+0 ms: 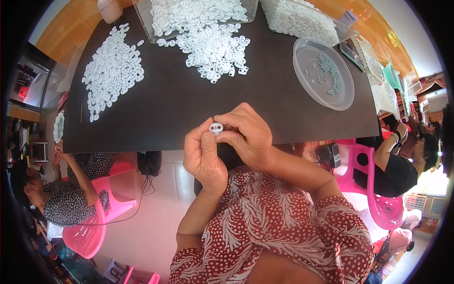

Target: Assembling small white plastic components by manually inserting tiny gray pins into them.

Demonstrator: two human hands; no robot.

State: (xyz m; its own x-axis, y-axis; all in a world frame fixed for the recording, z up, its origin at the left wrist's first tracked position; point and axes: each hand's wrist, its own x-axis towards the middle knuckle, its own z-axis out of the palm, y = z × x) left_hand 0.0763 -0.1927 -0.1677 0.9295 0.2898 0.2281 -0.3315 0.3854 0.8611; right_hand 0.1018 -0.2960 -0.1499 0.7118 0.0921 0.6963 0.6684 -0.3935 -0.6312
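Just over the table's near edge, my left hand (204, 154) and my right hand (248, 132) meet around one small white plastic piece (216, 128). It is rounded, with two dark oval holes side by side. Thumb and forefinger of each hand pinch it from both sides; the other fingers are curled. Beyond my hands lies a loose heap of similar white plastic pieces (217, 49), spilling from a clear tub (148, 23). Another spread-out pile of white pieces (113, 71) covers the table's left side.
On the dark table (189, 104), a round clear dish (301, 75) at right holds small grey-green bits. Behind it stand a clear box of white pieces (302, 21) and a phone (352, 57). A white container (109, 10) is far left. People sit on pink chairs (354, 163) at both sides.
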